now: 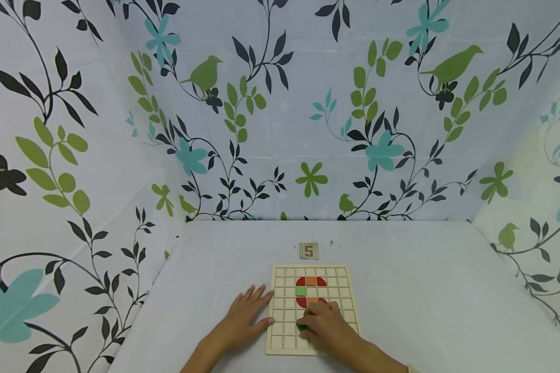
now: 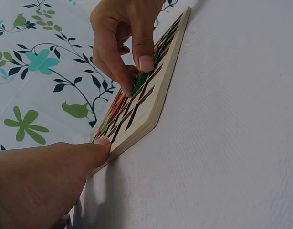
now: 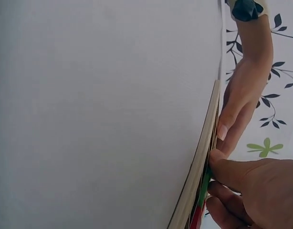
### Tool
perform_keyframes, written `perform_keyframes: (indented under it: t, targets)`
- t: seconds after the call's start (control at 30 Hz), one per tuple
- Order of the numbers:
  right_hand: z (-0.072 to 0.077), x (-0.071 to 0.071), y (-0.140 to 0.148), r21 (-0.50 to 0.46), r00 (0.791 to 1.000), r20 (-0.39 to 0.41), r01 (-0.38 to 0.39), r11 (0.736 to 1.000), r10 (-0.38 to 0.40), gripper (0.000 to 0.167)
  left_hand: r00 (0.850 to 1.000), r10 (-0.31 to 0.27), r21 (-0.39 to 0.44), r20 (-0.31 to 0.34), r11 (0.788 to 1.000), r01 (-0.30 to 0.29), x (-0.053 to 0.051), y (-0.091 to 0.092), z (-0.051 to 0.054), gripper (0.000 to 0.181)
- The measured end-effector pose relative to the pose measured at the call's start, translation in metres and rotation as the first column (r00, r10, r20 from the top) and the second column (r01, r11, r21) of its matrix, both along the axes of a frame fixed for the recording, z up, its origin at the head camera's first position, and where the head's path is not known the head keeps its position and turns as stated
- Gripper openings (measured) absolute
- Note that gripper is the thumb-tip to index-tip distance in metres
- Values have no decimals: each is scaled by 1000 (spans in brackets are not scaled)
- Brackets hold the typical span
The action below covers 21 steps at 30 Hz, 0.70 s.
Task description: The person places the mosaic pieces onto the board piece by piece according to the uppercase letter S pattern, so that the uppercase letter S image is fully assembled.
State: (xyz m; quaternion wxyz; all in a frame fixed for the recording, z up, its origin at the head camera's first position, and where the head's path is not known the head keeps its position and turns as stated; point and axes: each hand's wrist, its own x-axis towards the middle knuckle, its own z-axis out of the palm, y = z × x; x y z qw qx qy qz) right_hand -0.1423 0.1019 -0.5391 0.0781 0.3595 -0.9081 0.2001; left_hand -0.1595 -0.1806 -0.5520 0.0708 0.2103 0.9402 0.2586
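Note:
A wooden grid board (image 1: 280, 343) lies flat on the table. Near its top, red quarter-round tiles (image 1: 301, 281), orange square tiles (image 1: 311, 281) and a light green square tile (image 1: 301, 291) fill several cells. My right hand (image 1: 329, 326) is over the lower middle of the board and pinches a dark green tile (image 2: 139, 85) between thumb and finger, down at the cells. The left hand (image 1: 242, 318) rests at the board's left edge with fingers straight, its thumb touching the rim. Part of the board is hidden under the right hand.
Beyond the board's far edge lies a small square card (image 1: 309, 251) with an orange-brown S-like figure on a grid. A white cloth (image 1: 424, 274) covers the table. Behind and at both sides hang white curtains (image 1: 284, 129) printed with leaves, birds and flowers.

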Motion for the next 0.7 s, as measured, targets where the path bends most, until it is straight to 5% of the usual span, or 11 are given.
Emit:
perform_keyframes:
  t: [0.17,0.7]
  targets:
    - [3,-1,0,-6,995,95,29,1000,-28,27,1000,1,-4,6,1000,-1,0,0,0,70]
    - [4,0,2,-24,993,111,41,999,-38,16,1000,-1,-8,20,1000,2,-1,-1,-1,70]
